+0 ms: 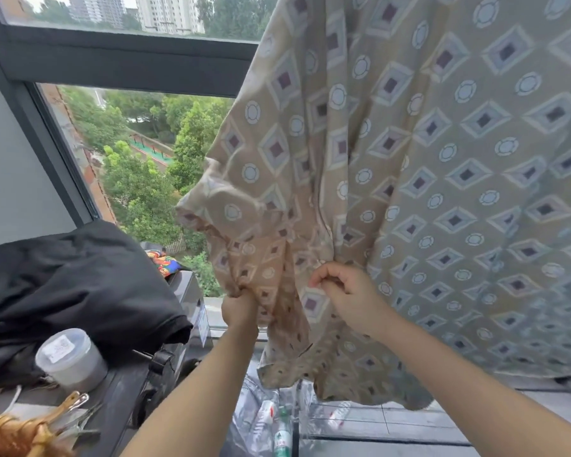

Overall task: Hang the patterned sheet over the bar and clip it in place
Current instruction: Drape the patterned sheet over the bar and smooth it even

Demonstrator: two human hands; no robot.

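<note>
The patterned sheet (pixel 442 159), beige with diamond and circle motifs, hangs down from above the frame and fills the right half of the view. The bar is hidden above the top edge. My left hand (pixel 239 308) grips a bunched fold near the sheet's lower left edge. My right hand (pixel 346 291) pinches the fabric a little to the right, fingers curled into the cloth. Between the two hands the lower corner sags in loose folds. No clip is visible on the sheet.
A large window (pixel 129 61) stands behind, overlooking trees. At the left, a dark surface carries a black cloth pile (pixel 73 275), a lidded plastic jar (pixel 70 357) and a clip (pixel 75 404) near the front. Plastic bottles in a bag (pixel 277 427) lie on the floor below.
</note>
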